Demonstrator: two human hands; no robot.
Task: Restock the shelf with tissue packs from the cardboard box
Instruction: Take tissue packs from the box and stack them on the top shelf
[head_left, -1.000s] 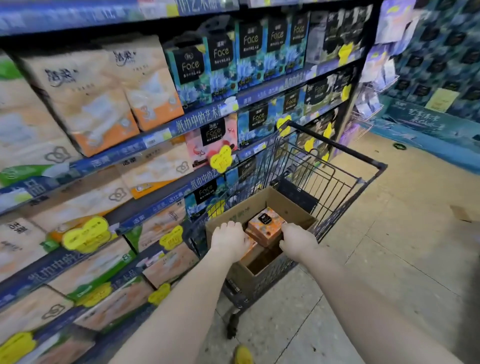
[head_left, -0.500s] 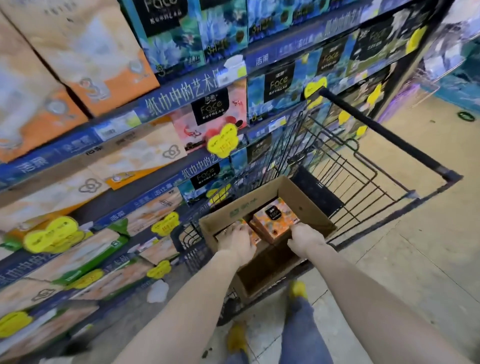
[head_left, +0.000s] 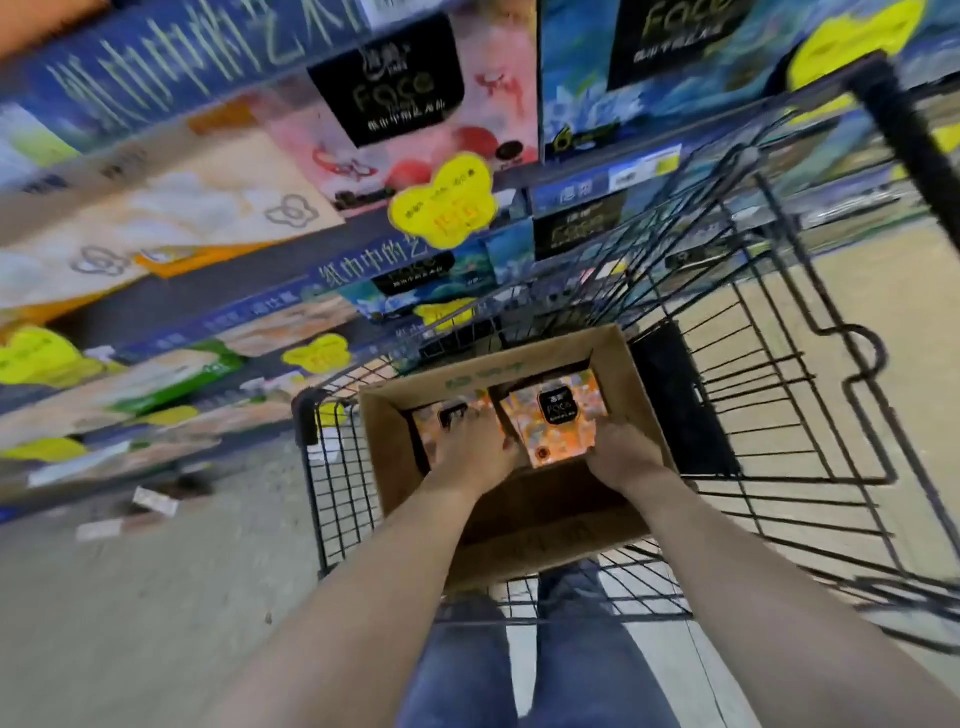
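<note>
Left hand (head_left: 474, 453) and right hand (head_left: 625, 460) in the cardboard box (head_left: 387, 457), fingers curled round the sides of the orange tissue pack (head_left: 558, 422) — two-handed so it lifts level, I guess.

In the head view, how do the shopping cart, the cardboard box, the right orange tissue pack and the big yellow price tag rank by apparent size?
1. shopping cart
2. cardboard box
3. orange tissue pack and yellow price tag: they look about alike, so I do not rank them.
</note>
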